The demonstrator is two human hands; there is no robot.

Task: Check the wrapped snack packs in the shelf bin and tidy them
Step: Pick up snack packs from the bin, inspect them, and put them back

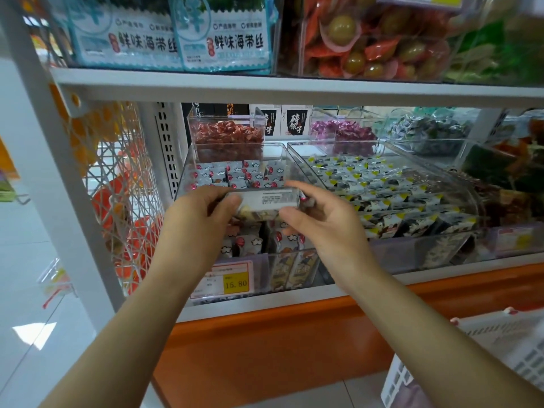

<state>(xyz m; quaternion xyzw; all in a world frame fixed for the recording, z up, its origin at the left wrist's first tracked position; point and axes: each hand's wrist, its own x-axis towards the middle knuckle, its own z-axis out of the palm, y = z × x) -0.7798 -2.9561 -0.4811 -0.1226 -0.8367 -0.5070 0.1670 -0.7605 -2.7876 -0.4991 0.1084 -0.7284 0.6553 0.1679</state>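
A clear plastic shelf bin (188, 169) on the lower shelf holds several small white wrapped snack packs (235, 175) with red and cloud prints. Above its front half I hold one wrapped snack pack (273, 200) level, its printed back label facing me. My left hand (200, 213) grips the pack's left end with thumb and fingers. My right hand (321, 219) holds the right end, thumb under the pack, fingers curled behind it. More packs (250, 245) stand upright at the bin's front, behind the yellow price tag (235, 284).
To the right a larger clear bin (441, 169) holds black, white and yellow packs. Small bins of red (226, 134) and purple (344, 131) sweets stand behind. The upper shelf (265, 83) hangs close overhead. A white basket (482, 360) sits at lower right, a wire rack (123, 184) at left.
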